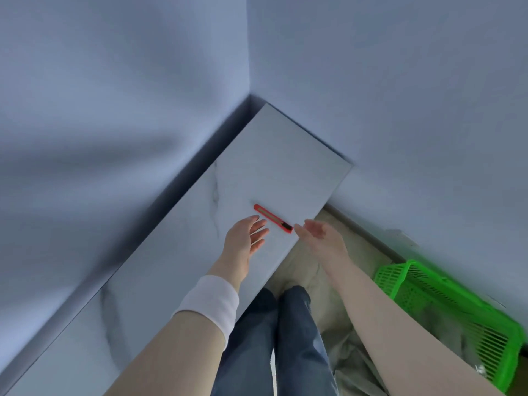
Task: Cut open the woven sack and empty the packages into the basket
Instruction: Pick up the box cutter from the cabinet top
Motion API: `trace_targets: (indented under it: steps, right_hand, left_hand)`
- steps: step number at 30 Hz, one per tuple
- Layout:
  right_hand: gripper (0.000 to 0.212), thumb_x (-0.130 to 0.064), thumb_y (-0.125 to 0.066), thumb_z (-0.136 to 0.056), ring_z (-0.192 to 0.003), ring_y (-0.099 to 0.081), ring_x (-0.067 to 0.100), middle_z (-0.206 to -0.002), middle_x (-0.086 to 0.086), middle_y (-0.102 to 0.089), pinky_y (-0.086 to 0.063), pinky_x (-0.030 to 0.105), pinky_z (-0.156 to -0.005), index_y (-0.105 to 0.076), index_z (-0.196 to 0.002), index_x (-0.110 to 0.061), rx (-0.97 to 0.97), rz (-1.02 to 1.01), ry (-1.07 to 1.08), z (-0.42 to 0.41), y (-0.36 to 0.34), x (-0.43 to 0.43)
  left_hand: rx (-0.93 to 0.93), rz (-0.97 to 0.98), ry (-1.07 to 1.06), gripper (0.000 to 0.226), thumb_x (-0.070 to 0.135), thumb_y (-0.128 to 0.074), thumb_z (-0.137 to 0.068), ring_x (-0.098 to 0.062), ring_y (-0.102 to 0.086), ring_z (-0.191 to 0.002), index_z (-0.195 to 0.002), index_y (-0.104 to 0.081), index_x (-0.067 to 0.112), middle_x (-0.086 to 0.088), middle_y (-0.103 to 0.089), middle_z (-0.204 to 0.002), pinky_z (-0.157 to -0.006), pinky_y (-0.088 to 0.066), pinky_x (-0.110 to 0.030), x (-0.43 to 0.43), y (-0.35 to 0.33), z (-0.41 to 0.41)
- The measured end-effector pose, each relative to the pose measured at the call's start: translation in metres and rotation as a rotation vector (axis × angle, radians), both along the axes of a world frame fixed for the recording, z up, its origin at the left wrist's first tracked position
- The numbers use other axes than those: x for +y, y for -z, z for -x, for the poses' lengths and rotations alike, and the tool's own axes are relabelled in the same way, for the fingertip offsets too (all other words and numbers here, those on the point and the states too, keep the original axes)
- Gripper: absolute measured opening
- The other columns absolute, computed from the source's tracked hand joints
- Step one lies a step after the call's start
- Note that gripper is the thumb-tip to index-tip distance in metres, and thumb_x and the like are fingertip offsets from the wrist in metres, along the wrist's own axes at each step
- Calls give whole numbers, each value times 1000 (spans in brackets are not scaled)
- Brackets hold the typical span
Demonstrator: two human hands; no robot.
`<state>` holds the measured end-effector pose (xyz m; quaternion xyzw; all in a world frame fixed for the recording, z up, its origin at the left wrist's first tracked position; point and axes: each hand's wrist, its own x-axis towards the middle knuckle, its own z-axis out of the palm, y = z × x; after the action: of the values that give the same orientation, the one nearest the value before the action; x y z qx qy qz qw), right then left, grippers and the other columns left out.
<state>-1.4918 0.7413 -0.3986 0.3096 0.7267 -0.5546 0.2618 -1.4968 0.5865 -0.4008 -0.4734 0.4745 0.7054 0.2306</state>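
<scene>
A red utility knife (273, 218) lies on the white marbled counter (200, 224), near its right edge. My left hand (245, 238) hovers just left of the knife, fingers relaxed and empty. My right hand (320, 237) reaches in from the right with its fingertips almost at the knife's black end, palm up, holding nothing. A green plastic basket (445, 298) stands on the floor at the lower right. A pale woven sack (323, 287) lies on the floor beside my legs, partly hidden by my right arm.
The counter sits in a corner between two pale blue walls (400, 81). My legs in blue jeans (285, 338) stand between counter and sack. A white wristband (211, 301) wraps my left forearm.
</scene>
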Motion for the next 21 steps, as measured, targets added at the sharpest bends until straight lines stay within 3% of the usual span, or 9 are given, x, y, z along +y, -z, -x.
trace_targets:
  steps: [2, 5, 10, 15, 19, 21]
  right_hand:
    - [41, -38, -70, -79, -108, -52, 8, -112, -11, -55, -38, 21, -85, -56, -114, -23, 82, -111, -133, 19, 38, -6]
    - [38, -38, -70, -78, -108, -49, 11, -110, -8, -52, -39, 21, -85, -60, -111, -21, 212, -318, -337, 30, 88, -15]
    - [37, -39, -69, -78, -110, -44, 14, -111, -3, -52, -39, 21, -79, -63, -108, -18, 326, -562, -562, 30, 131, -23]
    - [26, -31, -72, -77, -102, -48, 23, -95, 3, -61, -41, 22, -82, -70, -94, -12, 426, -662, -566, 25, 146, -22]
    - [23, -32, -68, -81, -100, -48, 15, -96, -3, -61, -32, 15, -82, -69, -96, -15, 359, -596, -546, 31, 141, -19]
    - [20, -30, -70, -80, -91, -52, 11, -92, -5, -60, -40, 18, -80, -69, -92, -15, 328, -527, -457, 30, 131, -16]
  left_hand:
    - [16, 19, -64, 14, 21, -44, -96, -10, -63, -83, -94, -58, 17, 5, -65, -91, -71, -47, -20, -4, 33, 13]
    - [27, 46, -130, 16, 22, -43, -97, -10, -63, -84, -103, -56, 15, 6, -65, -91, -71, -47, -21, -7, 74, 21]
    - [79, 69, -181, 21, 26, -37, -100, -10, -63, -86, -98, -57, 19, 6, -65, -93, -71, -47, -22, -12, 105, 18]
    - [100, 80, -179, 29, 32, -32, -101, -12, -64, -88, -106, -55, 15, 4, -65, -96, -73, -48, -23, -17, 115, 16]
    - [58, 70, -152, 28, 30, -33, -101, -11, -63, -86, -108, -55, 14, 4, -65, -94, -73, -48, -22, -14, 115, 18]
    - [38, 56, -138, 29, 30, -33, -101, -11, -63, -84, -109, -54, 13, 4, -65, -93, -73, -48, -22, -10, 111, 20]
